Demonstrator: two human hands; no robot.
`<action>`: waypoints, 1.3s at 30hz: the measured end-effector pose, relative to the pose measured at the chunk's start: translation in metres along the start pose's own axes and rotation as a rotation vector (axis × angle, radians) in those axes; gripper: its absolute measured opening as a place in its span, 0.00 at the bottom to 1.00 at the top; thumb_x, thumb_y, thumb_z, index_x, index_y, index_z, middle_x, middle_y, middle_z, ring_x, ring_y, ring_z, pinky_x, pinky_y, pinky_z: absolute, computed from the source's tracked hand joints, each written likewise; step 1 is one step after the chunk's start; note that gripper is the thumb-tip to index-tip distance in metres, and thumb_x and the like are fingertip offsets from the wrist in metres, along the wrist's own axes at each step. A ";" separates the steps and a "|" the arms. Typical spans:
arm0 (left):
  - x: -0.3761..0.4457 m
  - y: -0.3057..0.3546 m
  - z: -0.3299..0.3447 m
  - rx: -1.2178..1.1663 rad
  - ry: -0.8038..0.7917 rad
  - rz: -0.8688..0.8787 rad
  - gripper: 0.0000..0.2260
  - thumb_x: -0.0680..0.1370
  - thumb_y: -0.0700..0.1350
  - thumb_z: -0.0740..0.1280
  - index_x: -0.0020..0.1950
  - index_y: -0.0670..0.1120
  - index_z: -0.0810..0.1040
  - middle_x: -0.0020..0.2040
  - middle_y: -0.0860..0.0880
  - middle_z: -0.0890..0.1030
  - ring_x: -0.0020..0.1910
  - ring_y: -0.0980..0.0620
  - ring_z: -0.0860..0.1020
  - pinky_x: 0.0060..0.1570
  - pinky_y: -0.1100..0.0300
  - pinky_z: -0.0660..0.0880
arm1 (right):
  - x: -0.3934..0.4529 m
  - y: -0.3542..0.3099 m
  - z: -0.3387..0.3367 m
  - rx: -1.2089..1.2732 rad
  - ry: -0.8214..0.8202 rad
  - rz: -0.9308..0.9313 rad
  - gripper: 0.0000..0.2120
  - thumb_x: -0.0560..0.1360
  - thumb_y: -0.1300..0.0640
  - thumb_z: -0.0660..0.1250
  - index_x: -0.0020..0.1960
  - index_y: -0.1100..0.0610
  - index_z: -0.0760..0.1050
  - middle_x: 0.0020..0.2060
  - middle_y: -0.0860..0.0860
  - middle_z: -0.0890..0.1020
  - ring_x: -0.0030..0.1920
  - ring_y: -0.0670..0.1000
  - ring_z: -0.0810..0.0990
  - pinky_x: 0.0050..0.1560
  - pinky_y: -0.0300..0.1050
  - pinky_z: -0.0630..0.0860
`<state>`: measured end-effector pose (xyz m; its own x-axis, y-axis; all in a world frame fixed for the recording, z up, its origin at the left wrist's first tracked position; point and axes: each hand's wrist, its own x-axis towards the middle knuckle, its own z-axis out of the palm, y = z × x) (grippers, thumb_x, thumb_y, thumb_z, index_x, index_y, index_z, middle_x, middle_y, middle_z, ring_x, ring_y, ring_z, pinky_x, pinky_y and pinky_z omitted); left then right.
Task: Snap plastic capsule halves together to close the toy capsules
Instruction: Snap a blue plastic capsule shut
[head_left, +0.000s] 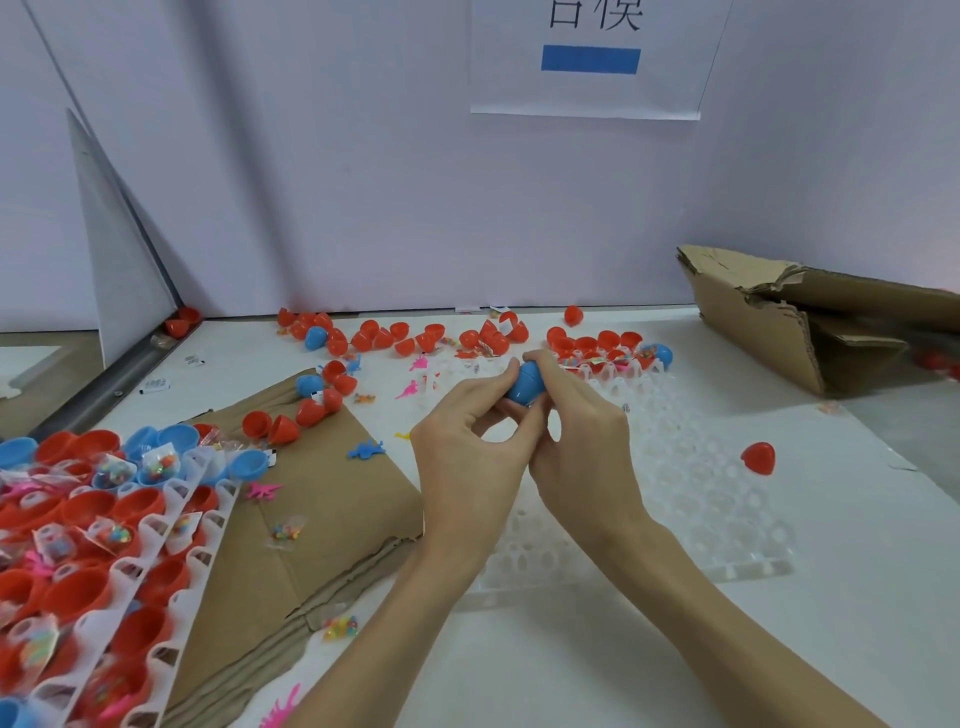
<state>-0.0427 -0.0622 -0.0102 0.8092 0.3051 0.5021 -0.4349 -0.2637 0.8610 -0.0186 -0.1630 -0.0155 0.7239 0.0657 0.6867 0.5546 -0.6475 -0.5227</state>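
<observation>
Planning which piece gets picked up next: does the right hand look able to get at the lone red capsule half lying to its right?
Probably yes, once freed. The right hand now shares its grip on the blue capsule with the left hand; only bare table and clear tray lie between it and the red capsule half.

Bare table (597, 649) before clear tray (701, 499)

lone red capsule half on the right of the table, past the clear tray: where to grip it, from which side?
Judging by its pose, the red capsule half lies tipped on the white table, apart from the clear tray, its domed back up and toward the camera. Come from above and pinch across the dome's two sides near the rim. Its opening isn't clearly visible, so an edge grip is uncertain.
</observation>
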 end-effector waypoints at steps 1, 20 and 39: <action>0.000 0.000 0.000 -0.009 -0.008 0.003 0.17 0.75 0.39 0.78 0.62 0.52 0.84 0.51 0.57 0.85 0.52 0.58 0.83 0.52 0.69 0.79 | 0.001 0.001 -0.002 -0.002 -0.015 -0.009 0.24 0.75 0.67 0.74 0.70 0.65 0.74 0.54 0.55 0.84 0.51 0.52 0.83 0.57 0.28 0.73; 0.023 0.009 -0.020 -0.889 -0.295 -0.573 0.20 0.76 0.44 0.73 0.66 0.37 0.80 0.59 0.39 0.85 0.58 0.40 0.85 0.55 0.58 0.82 | 0.004 0.001 -0.005 0.175 0.085 -0.183 0.19 0.79 0.67 0.67 0.69 0.68 0.72 0.58 0.56 0.81 0.57 0.40 0.75 0.60 0.29 0.72; 0.025 0.007 -0.024 -1.134 -0.353 -0.788 0.14 0.77 0.39 0.73 0.61 0.37 0.84 0.61 0.36 0.83 0.60 0.39 0.84 0.47 0.59 0.83 | 0.004 0.003 -0.006 0.183 0.011 -0.183 0.19 0.78 0.65 0.71 0.68 0.63 0.73 0.59 0.54 0.81 0.59 0.47 0.79 0.62 0.33 0.72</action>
<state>-0.0349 -0.0347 0.0103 0.9654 -0.2589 -0.0314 0.2281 0.7796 0.5833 -0.0170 -0.1692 -0.0112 0.6008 0.1603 0.7832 0.7418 -0.4771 -0.4714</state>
